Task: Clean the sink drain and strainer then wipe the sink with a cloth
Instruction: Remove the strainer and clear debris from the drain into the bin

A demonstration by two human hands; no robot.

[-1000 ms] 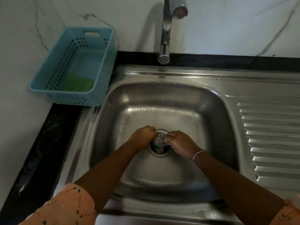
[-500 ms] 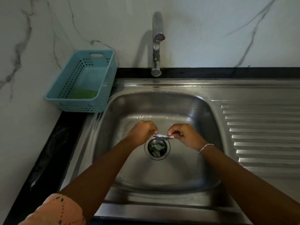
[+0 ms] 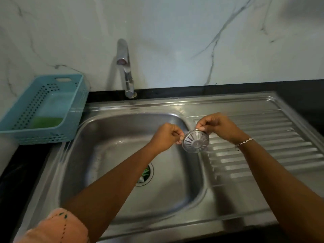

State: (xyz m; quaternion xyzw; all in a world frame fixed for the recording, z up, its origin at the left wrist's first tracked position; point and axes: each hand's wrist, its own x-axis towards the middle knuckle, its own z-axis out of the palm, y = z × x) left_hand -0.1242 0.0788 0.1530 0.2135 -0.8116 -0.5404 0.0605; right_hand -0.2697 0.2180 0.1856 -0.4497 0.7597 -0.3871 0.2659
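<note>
The big shiny steel sink (image 3: 108, 155) fills the middle, with its ribbed draining board (image 3: 263, 148) on the right. A light blue plastic basket with holes (image 3: 75, 106) sits at the far left, and a silver tap (image 3: 125, 67) stands at the far side. Half a second ago the two hands held the small round metal strainer with slots (image 3: 196, 142) low, just over the drain hole (image 3: 147, 174). Now it is lifted up and to the right, above the edge where the bowl meets the draining board. So the drain hole is open, with green scraps showing in it, and I think both can now be cleaned. The left hand (image 3: 166, 137) pinches the strainer's left edge with curled fingers. The right hand (image 3: 217, 127) pinches its far right edge. The strainer is round, so it has no long side. It is tipped up, with its slotted face turned toward the near side.
</note>
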